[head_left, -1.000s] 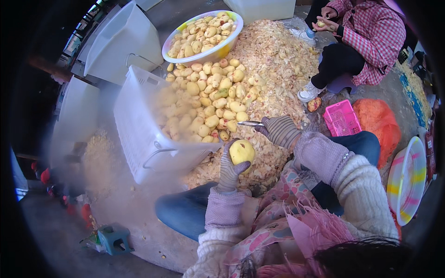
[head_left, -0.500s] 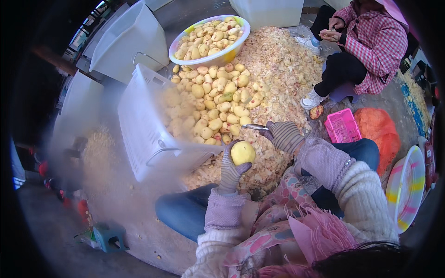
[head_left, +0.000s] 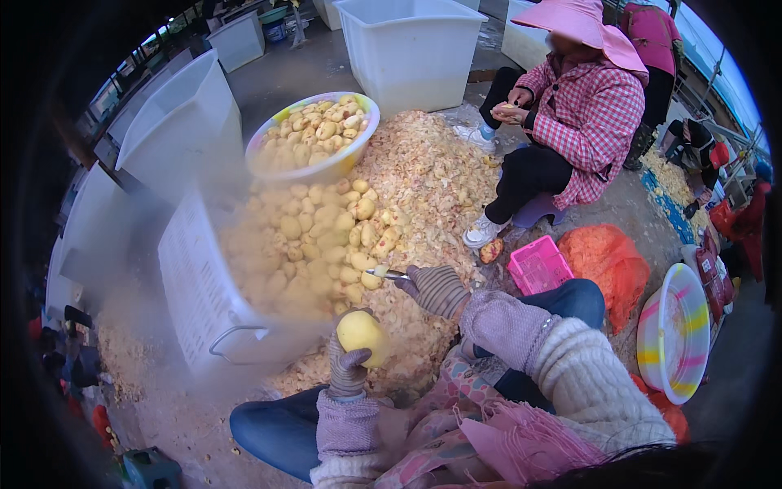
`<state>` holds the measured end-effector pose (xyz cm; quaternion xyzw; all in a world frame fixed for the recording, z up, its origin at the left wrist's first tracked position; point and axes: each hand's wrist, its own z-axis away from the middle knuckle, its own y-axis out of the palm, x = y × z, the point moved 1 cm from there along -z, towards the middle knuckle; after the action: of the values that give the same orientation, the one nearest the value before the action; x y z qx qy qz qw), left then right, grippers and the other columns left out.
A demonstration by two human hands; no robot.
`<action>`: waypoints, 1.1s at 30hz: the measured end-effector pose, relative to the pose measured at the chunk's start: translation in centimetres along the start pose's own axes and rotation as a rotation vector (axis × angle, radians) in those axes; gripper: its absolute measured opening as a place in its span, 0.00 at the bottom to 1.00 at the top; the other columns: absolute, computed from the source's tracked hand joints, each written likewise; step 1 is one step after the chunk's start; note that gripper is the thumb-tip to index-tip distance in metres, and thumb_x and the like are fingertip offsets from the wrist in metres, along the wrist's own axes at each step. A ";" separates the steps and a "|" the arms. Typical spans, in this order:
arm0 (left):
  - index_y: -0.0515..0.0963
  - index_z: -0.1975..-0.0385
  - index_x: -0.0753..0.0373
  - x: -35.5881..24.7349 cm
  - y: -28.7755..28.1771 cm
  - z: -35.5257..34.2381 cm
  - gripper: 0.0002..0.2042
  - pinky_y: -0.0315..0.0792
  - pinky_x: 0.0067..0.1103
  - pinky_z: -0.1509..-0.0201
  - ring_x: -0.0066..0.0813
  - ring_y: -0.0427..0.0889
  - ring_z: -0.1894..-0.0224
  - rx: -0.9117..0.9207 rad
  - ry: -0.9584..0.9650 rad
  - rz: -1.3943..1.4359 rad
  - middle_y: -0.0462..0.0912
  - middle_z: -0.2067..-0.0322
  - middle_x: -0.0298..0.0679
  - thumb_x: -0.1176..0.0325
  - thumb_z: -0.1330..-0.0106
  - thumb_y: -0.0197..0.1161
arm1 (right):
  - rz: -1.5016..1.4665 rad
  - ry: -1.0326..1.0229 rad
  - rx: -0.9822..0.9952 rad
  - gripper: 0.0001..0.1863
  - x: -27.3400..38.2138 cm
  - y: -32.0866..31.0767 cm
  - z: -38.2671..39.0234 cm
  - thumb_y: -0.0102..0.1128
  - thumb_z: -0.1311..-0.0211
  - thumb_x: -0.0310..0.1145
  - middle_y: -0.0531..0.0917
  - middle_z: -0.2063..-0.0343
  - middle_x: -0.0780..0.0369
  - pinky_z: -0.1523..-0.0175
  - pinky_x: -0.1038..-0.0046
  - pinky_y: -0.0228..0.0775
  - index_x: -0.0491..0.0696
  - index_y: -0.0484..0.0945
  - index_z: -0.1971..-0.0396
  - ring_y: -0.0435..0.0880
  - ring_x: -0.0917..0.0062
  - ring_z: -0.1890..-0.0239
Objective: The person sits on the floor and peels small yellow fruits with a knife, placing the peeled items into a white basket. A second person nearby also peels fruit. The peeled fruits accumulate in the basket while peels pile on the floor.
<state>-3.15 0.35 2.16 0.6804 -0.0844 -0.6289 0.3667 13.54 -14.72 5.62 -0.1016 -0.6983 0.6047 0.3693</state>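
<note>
My left hand [head_left: 347, 372], in a striped glove, grips a large, pale yellow peeled potato [head_left: 363, 337] over the peelings. To the right and a little farther away, my right hand [head_left: 438, 290] in a matching glove is closed round a metal peeler [head_left: 394, 275]. The peeler points left, apart from the potato, with a pale scrap at its tip. Just beyond lies a heap of peeled potatoes [head_left: 362, 235] against a white plastic crate [head_left: 194, 281] tipped on its side. Haze on the picture blurs part of the heap and crate.
Potato peelings [head_left: 432, 175] form a broad mound ahead. Behind the heap stands a coloured basin [head_left: 365, 134] of peeled potatoes. A person in a checked jacket [head_left: 590, 122] sits at far right, near a pink basket [head_left: 539, 265], orange net [head_left: 607, 265] and another basin [head_left: 652, 334]. White tubs [head_left: 407, 57] stand behind.
My view has tilted up and turned right, so the scene sits farther left and more background shows. Both hands keep their hold on the potato and the peeler.
</note>
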 end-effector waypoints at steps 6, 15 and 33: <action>0.64 0.40 0.65 0.1 -0.2 0.8 0.40 0.75 0.42 0.47 0.50 0.77 0.50 0.152 -0.092 0.258 0.76 0.52 0.51 0.68 0.61 0.70 | -0.002 -0.135 -0.029 0.22 0.6 -1.0 0.9 0.50 0.35 0.52 0.78 0.84 0.56 0.73 0.60 0.72 0.45 0.74 0.71 0.81 0.60 0.79; 0.65 0.40 0.63 0.4 -0.2 0.5 0.36 0.75 0.41 0.47 0.48 0.78 0.50 0.022 -0.269 0.416 0.76 0.51 0.50 0.54 0.47 0.67 | 0.054 -0.091 0.043 0.22 1.3 -1.9 0.8 0.52 0.36 0.52 0.78 0.85 0.55 0.75 0.59 0.73 0.45 0.75 0.74 0.81 0.61 0.81; 0.70 0.44 0.63 2.1 -2.2 -0.2 0.32 0.77 0.43 0.53 0.50 0.79 0.54 0.011 -0.275 0.777 0.77 0.52 0.56 0.48 0.44 0.64 | 0.006 -0.303 0.022 0.22 3.0 1.1 1.3 0.53 0.37 0.52 0.79 0.82 0.55 0.73 0.60 0.72 0.44 0.74 0.72 0.80 0.59 0.80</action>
<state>-3.35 0.80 -0.85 0.5092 -0.3867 -0.5282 0.5587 10.29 -13.69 5.76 -0.0073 -0.7389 0.6220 0.2591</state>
